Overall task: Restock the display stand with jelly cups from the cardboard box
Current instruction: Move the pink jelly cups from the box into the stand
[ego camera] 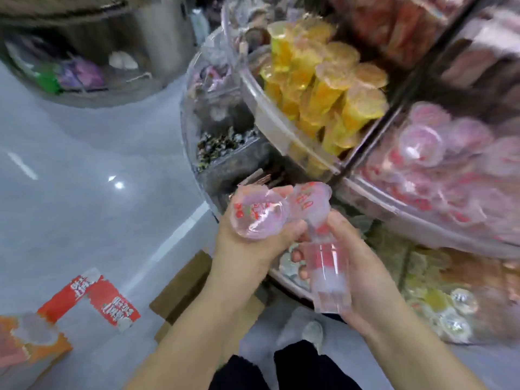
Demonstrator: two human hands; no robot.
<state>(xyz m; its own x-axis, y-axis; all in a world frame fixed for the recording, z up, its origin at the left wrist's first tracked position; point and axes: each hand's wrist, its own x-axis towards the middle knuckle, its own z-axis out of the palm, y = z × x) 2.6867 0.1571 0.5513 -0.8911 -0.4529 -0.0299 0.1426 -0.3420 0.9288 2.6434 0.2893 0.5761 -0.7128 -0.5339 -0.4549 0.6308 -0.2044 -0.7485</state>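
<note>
Hands: left hand (247, 243) grasps two pink jelly cups (254, 213); right hand (363, 266) grips one clear cup (330, 274).
Display stand (295, 142): yellow and pink compartments, heaped.
Cardboard box (185, 285): below the forearms, on the floor.

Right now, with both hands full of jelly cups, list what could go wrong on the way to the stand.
1. The left hand holds two pink jelly cups at once; the farther one sits at the fingertips and might slip.
2. The pink compartment is already heaped near its clear rim, so added cups may roll off.
3. The cardboard box lies open by the feet, a possible trip hazard.
</note>
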